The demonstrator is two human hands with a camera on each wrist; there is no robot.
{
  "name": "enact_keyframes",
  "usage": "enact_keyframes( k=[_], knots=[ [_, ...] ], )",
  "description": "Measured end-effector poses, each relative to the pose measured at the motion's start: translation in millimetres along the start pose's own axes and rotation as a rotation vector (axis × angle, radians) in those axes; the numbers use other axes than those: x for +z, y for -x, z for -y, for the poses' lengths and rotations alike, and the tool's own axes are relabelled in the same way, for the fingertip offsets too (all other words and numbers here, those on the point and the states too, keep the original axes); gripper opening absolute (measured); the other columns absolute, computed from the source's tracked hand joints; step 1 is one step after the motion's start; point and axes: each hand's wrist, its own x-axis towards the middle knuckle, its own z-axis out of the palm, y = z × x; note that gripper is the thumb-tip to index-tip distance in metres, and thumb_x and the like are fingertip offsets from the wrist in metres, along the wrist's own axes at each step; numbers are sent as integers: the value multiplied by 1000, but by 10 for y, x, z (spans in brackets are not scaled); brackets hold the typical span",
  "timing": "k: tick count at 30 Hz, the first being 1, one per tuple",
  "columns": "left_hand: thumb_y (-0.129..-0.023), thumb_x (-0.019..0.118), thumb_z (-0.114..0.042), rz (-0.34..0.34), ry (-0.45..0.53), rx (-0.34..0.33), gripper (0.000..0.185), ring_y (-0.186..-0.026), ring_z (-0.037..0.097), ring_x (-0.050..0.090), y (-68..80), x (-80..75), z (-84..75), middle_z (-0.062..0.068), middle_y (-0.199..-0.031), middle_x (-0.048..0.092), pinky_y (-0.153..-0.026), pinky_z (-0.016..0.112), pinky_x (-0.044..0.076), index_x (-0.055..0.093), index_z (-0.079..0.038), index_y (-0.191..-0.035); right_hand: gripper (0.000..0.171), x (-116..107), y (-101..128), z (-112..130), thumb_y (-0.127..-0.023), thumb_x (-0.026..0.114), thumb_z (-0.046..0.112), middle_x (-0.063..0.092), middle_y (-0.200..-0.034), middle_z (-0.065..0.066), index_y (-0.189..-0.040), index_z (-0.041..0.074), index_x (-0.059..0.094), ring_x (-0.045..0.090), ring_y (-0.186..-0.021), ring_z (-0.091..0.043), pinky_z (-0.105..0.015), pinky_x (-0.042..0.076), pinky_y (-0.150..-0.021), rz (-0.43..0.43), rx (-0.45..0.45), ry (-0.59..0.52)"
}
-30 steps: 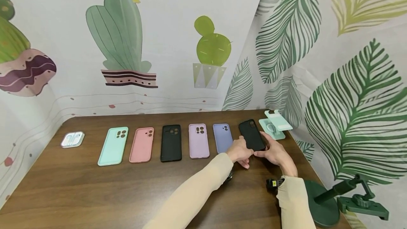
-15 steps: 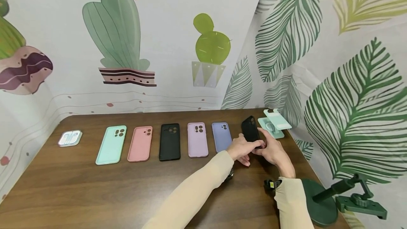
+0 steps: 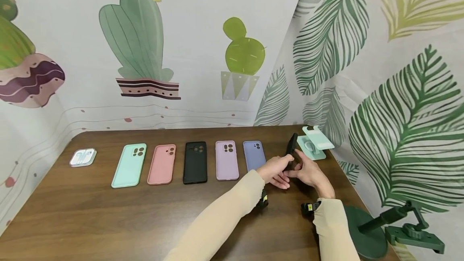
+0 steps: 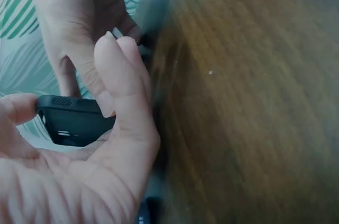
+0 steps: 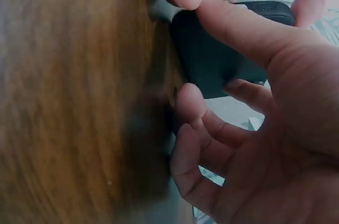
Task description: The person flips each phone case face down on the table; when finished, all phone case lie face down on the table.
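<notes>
Black phone case (image 3: 291, 146) stood on edge at the far right of the surface (image 3: 108, 212), pinched between both hands: left hand (image 3: 276, 169) and right hand (image 3: 308, 172). Lavender case (image 3: 253, 155) lay just left.

Staged demo booth: wood table (image 3: 90, 216) w/ row of phone cases (image 3: 194, 162), printed cactus/leaf backdrop (image 3: 203, 43).

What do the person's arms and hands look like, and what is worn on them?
Both arms wear long, close-fitting cream sleeves. A small black device with a yellow-green mark sits at each wrist. The left hand and the right hand are bare, with no gloves; rings cannot be made out.
</notes>
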Motion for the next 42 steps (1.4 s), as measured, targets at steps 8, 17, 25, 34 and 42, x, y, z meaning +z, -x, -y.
enact_keyframes(
  k=[8,17,25,34,42],
  knots=[
    [-107,64,-41,-117,-62,69,63,-47,15,54,25,-4,-71,7,-68,57,-42,22,51,49,-11,-160,110,-27,-57,-52,-90,89,33,61,-93,-9,-168,-9,24,55,-80,-21,-29,47,-72,60,40,-56],
    [-108,58,-7,-163,-189,257,69,-46,10,50,-6,-84,-54,6,-65,61,-42,16,50,38,-25,-171,100,-10,-105,-100,-92,87,33,52,-83,-3,-165,-7,33,50,-71,-18,-30,43,-65,86,50,-92],
    [-105,58,-1,-185,-210,253,73,-44,9,52,-22,-35,-28,8,-65,63,-40,16,51,34,-18,-172,97,-10,-103,-105,-92,89,24,53,-81,-3,-165,-7,34,54,-67,-16,-28,47,-63,76,70,-139],
    [-100,70,-2,-149,-182,172,95,-44,12,51,66,49,16,4,-61,58,-40,18,49,13,-10,-176,92,-39,-97,-154,-92,85,14,54,-79,-2,-166,-7,33,58,-65,-15,-27,51,-61,89,67,-176],
    [-94,73,1,-53,-111,115,101,-44,12,53,41,61,82,5,-60,57,-41,21,52,10,0,-173,92,-45,-103,-167,-90,82,9,55,-81,-5,-167,-2,33,60,-63,-16,-28,53,-62,86,82,-167]
  ],
)
